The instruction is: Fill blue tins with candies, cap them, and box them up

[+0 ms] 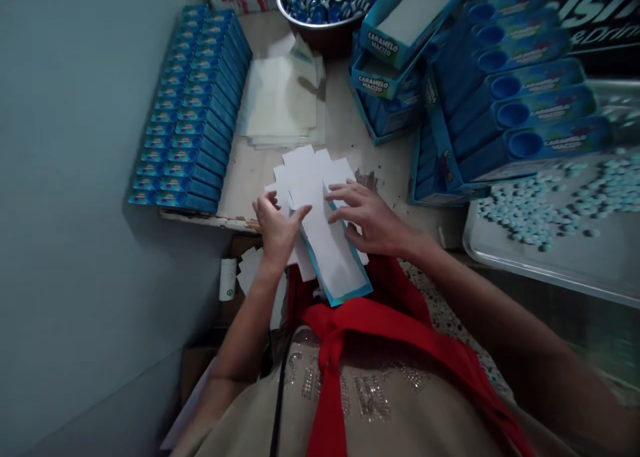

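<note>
A partly folded cardboard box (333,257), white inside with blue raised edges, lies in front of me over more flat white card blanks (300,160). My left hand (280,223) is at its left side, thumb stretched toward the white panel and the other fingers loosely bent, apart from the thumb. On the opposite side, my right hand (367,217) has its fingers spread, with the tips at the box's right edge. Neither hand visibly grips the card. The box's near end reaches over the table edge toward my red apron (380,317).
Blue candy boxes (195,110) stand in rows at left, beside stacked pale sheets (283,100). A metal bowl (300,18) holds blue-and-white pieces. Filled display boxes (520,110) are stacked at right, next to a tray (475,243) of light-blue candies. A wall (75,210) bounds the left.
</note>
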A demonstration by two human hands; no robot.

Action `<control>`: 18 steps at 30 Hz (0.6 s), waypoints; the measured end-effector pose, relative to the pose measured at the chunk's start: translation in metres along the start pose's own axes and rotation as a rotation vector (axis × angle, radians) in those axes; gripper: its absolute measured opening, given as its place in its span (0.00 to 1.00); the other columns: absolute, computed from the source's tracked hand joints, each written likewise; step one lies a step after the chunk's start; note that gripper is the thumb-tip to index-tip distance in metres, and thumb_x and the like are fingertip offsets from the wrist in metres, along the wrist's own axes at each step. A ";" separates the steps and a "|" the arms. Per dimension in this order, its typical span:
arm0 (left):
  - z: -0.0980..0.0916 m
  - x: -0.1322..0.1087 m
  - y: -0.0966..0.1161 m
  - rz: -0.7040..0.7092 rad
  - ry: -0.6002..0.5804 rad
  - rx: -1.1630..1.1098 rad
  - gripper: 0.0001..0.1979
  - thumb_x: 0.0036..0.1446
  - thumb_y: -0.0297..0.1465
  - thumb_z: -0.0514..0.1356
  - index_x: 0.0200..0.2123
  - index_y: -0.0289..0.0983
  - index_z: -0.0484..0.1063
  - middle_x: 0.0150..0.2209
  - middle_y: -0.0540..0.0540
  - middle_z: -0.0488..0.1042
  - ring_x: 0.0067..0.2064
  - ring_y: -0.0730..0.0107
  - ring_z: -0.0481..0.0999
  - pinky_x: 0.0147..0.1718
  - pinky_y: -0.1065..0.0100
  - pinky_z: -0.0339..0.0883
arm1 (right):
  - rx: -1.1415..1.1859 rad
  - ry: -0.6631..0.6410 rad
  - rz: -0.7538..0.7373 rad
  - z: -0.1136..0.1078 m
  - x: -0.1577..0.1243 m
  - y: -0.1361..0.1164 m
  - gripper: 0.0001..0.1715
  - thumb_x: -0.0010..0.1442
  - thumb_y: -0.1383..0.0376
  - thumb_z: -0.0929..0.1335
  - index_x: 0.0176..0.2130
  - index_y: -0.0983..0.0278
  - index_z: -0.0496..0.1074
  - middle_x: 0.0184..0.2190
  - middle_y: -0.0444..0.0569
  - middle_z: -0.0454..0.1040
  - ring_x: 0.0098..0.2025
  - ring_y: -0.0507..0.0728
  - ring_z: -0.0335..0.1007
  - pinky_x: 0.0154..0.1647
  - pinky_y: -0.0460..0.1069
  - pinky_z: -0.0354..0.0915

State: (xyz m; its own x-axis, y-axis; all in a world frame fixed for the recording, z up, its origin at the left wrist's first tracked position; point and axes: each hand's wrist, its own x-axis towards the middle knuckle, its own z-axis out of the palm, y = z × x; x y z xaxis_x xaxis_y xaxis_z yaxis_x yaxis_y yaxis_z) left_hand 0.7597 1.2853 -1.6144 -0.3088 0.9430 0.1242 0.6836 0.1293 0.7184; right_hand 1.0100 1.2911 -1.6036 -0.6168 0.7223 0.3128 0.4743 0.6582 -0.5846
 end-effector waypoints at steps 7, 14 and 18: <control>0.025 -0.026 -0.009 -0.086 0.038 -0.136 0.19 0.59 0.25 0.69 0.54 0.39 0.77 0.51 0.42 0.80 0.51 0.57 0.81 0.56 0.58 0.76 | 0.148 0.094 0.620 0.043 0.034 0.021 0.21 0.63 0.63 0.69 0.55 0.63 0.78 0.47 0.57 0.81 0.48 0.65 0.76 0.52 0.57 0.72; 0.031 -0.032 0.002 0.025 0.027 -0.207 0.18 0.56 0.22 0.62 0.49 0.38 0.81 0.48 0.42 0.84 0.48 0.58 0.84 0.53 0.58 0.80 | 0.111 0.253 0.581 0.054 0.007 -0.007 0.19 0.70 0.68 0.61 0.48 0.62 0.80 0.45 0.57 0.81 0.50 0.64 0.78 0.55 0.56 0.73; 0.026 -0.028 -0.001 -0.136 -0.017 -0.465 0.27 0.52 0.21 0.63 0.56 0.37 0.81 0.55 0.40 0.86 0.54 0.56 0.87 0.57 0.57 0.81 | -0.029 0.102 0.544 0.052 0.001 -0.016 0.26 0.74 0.69 0.60 0.62 0.63 0.79 0.51 0.59 0.82 0.53 0.65 0.78 0.55 0.56 0.72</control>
State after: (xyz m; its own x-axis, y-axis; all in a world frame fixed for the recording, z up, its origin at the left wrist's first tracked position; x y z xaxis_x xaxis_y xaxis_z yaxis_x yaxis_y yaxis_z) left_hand 0.7851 1.2673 -1.6361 -0.3613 0.9325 -0.0010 0.2680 0.1049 0.9577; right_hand 0.9690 1.2702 -1.6322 -0.2145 0.9758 0.0433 0.7252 0.1888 -0.6621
